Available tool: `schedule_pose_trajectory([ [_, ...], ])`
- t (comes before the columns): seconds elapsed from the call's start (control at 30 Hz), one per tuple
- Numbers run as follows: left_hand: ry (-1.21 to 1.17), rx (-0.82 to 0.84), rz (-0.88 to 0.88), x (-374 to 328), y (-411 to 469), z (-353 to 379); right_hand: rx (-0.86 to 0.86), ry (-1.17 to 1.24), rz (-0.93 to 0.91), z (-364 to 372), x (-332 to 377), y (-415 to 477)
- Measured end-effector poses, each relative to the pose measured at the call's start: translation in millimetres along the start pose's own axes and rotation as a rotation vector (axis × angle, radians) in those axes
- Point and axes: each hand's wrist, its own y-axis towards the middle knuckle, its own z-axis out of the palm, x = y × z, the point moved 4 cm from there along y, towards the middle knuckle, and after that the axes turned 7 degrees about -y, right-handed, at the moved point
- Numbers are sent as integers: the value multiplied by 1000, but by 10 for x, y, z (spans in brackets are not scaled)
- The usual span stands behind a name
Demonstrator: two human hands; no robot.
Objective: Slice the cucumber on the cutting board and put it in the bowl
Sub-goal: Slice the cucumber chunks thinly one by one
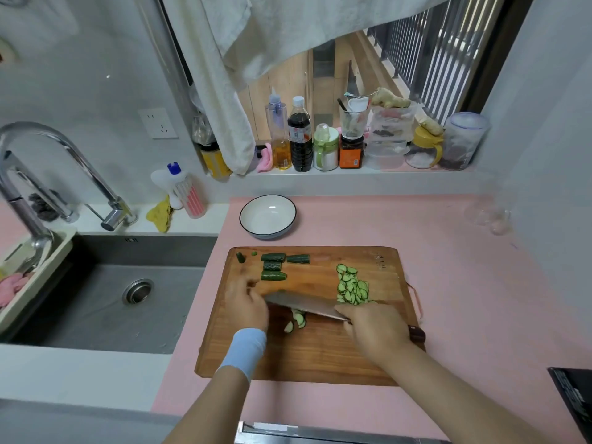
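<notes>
Mid-slicing; right hand grips the knife, blade over cucumber slices between the hands; left hand blurred, grip unclear; uncut chunks and empty bowl beyond it; next likely calls for fingertips kept clear.

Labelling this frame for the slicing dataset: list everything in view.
cutting board: 1, brown wood, pink counter
cucumber chunks: 4 plus 2 small ends, dark green, board's far left
cucumber slices: pile, pale green, board's right; few by the blade
knife: 1, steel blade, across board
bowl: 1, white, dark rim, behind board
sink: 1, grey, left of counter
faucet: 1, chrome, above sink
bottles and jars: several, mixed, windowsill
left hand: blue wristband, on board left of blade, blurred
right hand: grips knife handle
</notes>
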Motion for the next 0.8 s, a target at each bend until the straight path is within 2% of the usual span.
schedule_pose_trajectory([
  [0.07,82,11,-212,189,-84,-26,-5,109,100,-17,-38,-46],
  [0.17,263,308,-393,454,-271,240,9,301,219,20,-40,-70],
  [0.27,329,455,-408,440,-469,521,-3,453,285,100,-38,-93],
  [0.37,243,520,-439,285,-549,755,18,546,340,189,-50,-121],
  [0.47,-53,489,-623,329,-476,864,46,680,393,223,-33,-158],
  [0.53,-178,407,-676,411,-408,763,84,742,410,251,13,-193],
  [0.67,-129,233,-589,589,-250,426,149,793,425,370,216,-219],
  [0.8,-56,219,-532,600,-242,343,195,814,389,492,462,-186],
])
